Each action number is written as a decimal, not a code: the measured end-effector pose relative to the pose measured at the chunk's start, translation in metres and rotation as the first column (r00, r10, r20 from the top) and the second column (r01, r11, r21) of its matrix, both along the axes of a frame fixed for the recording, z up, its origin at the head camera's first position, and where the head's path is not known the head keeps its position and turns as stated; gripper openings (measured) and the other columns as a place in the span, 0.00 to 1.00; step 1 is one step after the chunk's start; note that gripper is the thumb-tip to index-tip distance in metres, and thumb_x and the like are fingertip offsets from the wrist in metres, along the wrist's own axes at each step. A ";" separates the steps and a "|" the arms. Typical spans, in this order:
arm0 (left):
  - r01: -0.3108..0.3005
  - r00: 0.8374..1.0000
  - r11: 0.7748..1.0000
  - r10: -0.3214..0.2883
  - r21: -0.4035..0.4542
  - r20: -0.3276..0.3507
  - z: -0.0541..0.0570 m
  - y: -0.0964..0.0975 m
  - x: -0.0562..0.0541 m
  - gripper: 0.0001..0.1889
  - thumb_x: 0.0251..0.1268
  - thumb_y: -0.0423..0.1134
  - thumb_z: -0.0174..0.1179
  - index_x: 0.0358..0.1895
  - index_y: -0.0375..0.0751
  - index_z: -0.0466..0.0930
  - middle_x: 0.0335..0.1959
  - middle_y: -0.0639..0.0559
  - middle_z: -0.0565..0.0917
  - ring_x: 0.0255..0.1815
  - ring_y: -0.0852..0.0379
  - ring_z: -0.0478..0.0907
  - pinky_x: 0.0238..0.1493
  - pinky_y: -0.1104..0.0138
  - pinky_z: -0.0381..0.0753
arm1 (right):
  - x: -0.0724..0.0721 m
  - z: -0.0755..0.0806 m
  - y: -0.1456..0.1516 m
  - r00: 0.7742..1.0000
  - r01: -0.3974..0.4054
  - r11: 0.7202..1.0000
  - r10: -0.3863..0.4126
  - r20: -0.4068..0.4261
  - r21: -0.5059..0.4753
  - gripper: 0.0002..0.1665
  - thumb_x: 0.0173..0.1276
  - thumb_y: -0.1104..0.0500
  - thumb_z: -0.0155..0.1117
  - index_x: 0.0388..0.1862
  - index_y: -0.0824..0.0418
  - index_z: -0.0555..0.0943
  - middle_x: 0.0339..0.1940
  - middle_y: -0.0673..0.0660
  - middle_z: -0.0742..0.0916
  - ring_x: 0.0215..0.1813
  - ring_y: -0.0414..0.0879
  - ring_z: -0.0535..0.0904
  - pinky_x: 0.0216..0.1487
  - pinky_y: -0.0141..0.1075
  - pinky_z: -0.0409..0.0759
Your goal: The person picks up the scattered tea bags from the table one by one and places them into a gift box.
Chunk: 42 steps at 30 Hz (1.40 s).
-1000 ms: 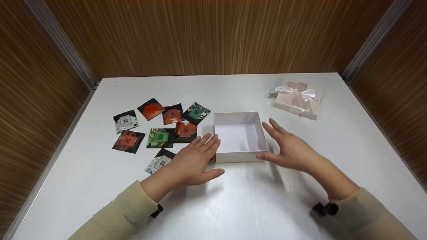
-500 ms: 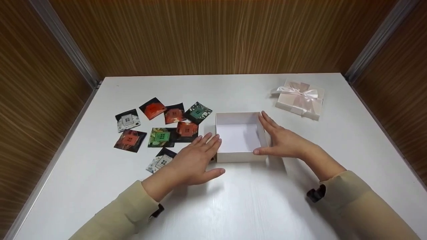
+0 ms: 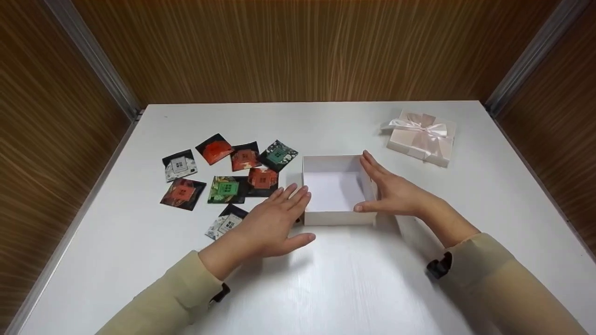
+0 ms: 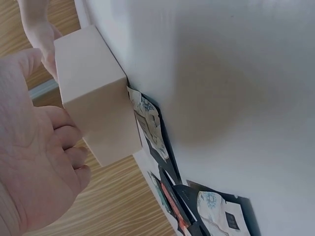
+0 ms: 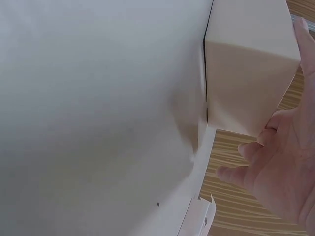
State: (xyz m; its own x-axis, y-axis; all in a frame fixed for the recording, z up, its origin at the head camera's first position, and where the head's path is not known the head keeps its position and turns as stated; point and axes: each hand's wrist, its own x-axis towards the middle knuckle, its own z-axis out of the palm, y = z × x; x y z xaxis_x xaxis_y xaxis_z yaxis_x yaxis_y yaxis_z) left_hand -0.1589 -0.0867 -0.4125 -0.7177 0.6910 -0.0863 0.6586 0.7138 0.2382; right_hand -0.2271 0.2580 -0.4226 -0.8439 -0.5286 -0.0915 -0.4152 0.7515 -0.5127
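– Where does the box sit between your hands?
– Your left hand (image 3: 271,224), nearest you, stretches straight-fingered beside the left wall of the open white box (image 3: 340,218), which lies ahead and to its right. Your right hand (image 3: 396,193), thumb spread wide from straight fingers, rests at the right rim, the box to its left.
– Which is nearer?
– Your right, touching; your left's contact is hard to tell.
– And the box's bearing?
– Its mouth points up, one wall facing you; nearly square, it shows no clear long axis. Sachets (image 3: 226,190) lie left on the table (image 3: 335,288); farther right, a ribbon-tied lid (image 3: 409,140).
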 end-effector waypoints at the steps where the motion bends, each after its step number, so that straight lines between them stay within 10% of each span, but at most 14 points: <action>1: -0.001 1.000 1.000 0.001 0.001 0.000 0.000 0.000 0.000 0.48 0.79 0.71 0.42 0.87 0.38 0.49 0.88 0.45 0.49 0.88 0.46 0.39 0.85 0.52 0.42 | 0.000 -0.001 0.000 1.000 0.004 1.000 -0.004 0.002 -0.002 0.77 0.61 0.27 0.75 0.90 0.55 0.39 0.90 0.48 0.38 0.84 0.59 0.58 0.79 0.58 0.63; 7: -0.004 1.000 1.000 0.004 0.003 -0.014 0.000 0.000 0.000 0.48 0.79 0.72 0.41 0.87 0.38 0.50 0.88 0.45 0.50 0.88 0.46 0.40 0.85 0.52 0.42 | 0.000 -0.003 0.000 0.999 0.037 0.999 -0.037 0.015 0.000 0.77 0.60 0.26 0.75 0.91 0.52 0.38 0.90 0.55 0.38 0.78 0.64 0.68 0.74 0.61 0.68; 13: -0.027 0.998 0.999 0.029 0.040 -0.054 0.008 -0.008 -0.003 0.48 0.80 0.73 0.37 0.87 0.40 0.46 0.88 0.47 0.46 0.88 0.45 0.38 0.84 0.52 0.40 | 0.001 -0.004 0.001 0.999 0.033 0.999 -0.033 0.031 -0.002 0.78 0.61 0.26 0.75 0.90 0.53 0.36 0.90 0.53 0.39 0.84 0.62 0.56 0.79 0.59 0.61; 24: -0.283 0.956 0.942 0.291 0.179 -0.021 0.038 -0.081 -0.040 0.49 0.76 0.76 0.39 0.88 0.49 0.42 0.88 0.53 0.42 0.88 0.45 0.37 0.84 0.45 0.40 | 0.001 -0.004 0.001 0.999 0.027 1.000 -0.027 0.033 -0.004 0.77 0.63 0.27 0.74 0.90 0.54 0.35 0.90 0.54 0.39 0.86 0.62 0.49 0.81 0.59 0.57; 31: -0.496 0.860 0.824 0.510 0.274 0.021 0.031 -0.164 -0.061 0.47 0.77 0.67 0.54 0.87 0.44 0.52 0.82 0.36 0.64 0.79 0.22 0.58 0.77 0.33 0.56 | 0.001 -0.004 0.000 0.999 0.020 1.000 -0.019 0.036 -0.023 0.78 0.63 0.28 0.74 0.90 0.54 0.34 0.90 0.55 0.38 0.87 0.61 0.47 0.82 0.59 0.55; 42: -0.626 0.750 0.641 0.651 0.444 0.117 -0.007 -0.229 -0.061 0.41 0.72 0.54 0.69 0.79 0.33 0.68 0.62 0.31 0.84 0.68 0.32 0.77 0.70 0.40 0.71 | 0.001 -0.005 0.001 0.999 0.033 0.999 -0.033 0.037 -0.016 0.77 0.63 0.27 0.74 0.90 0.50 0.33 0.90 0.53 0.38 0.87 0.62 0.48 0.82 0.60 0.54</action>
State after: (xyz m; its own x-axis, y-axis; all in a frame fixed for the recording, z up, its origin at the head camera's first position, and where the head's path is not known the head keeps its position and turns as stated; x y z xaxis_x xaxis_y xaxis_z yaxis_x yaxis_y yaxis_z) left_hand -0.2201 -0.3158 -0.4193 -0.9891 0.0112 0.1466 0.0987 0.7897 0.6056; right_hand -0.2260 0.2587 -0.4278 -0.8572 -0.5023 -0.1141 -0.3710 0.7557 -0.5396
